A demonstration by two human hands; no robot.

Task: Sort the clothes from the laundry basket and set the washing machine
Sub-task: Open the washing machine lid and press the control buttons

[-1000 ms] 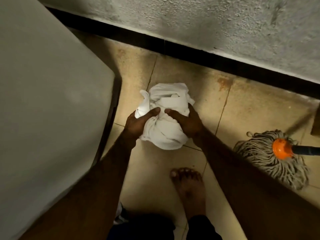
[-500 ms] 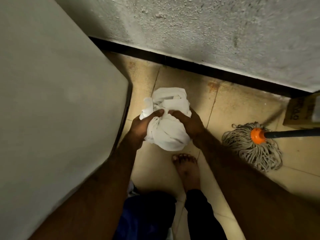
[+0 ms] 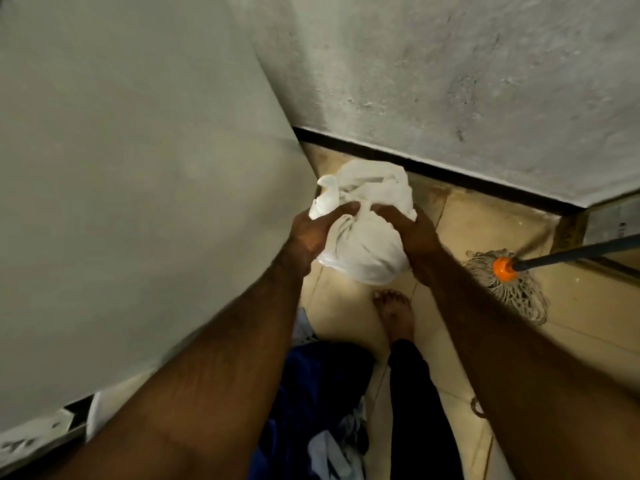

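Note:
A bunched white cloth (image 3: pixel 363 244) hangs in the air in front of me, held from both sides. My left hand (image 3: pixel 311 233) grips its left edge and my right hand (image 3: pixel 414 233) grips its right side, thumbs pressed into the top folds. The pale grey side of the washing machine (image 3: pixel 138 185) fills the left of the view, close to my left arm. Below my arms lies a heap of dark blue and white clothes (image 3: pixel 322 410); the basket itself is not visible.
A rough grey wall (image 3: pixel 450 81) with a black skirting runs across the back. A string mop (image 3: pixel 509 282) with an orange collar and blue handle lies on the beige tiles at right. My bare foot (image 3: pixel 394 313) stands below the cloth. A cardboard box (image 3: pixel 609 223) sits at far right.
Both hands have lifted the white cloth higher, and my view has tilted up and back. More of the wall, machine side and clothes heap shows now.

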